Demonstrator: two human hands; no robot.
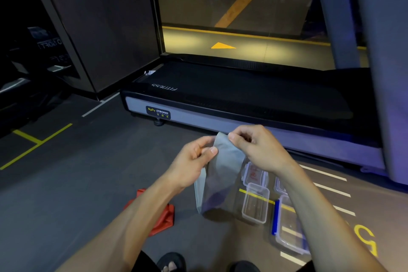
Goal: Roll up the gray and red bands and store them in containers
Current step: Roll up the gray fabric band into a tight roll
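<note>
The gray band hangs in the air in front of me, its lower end reaching down toward the floor. My left hand pinches its upper left edge between thumb and fingers. My right hand pinches the upper right corner. The red band lies crumpled on the floor at lower left, partly hidden by my left forearm. A small open clear container stands on the floor right of the gray band, its lid lying behind it. A larger clear container with blue clips sits under my right forearm.
A treadmill with a "Body Strong" label runs across the floor just beyond my hands. Its upright post rises at the right. Yellow and white lines mark the dark floor. My feet in dark sandals show at the bottom edge.
</note>
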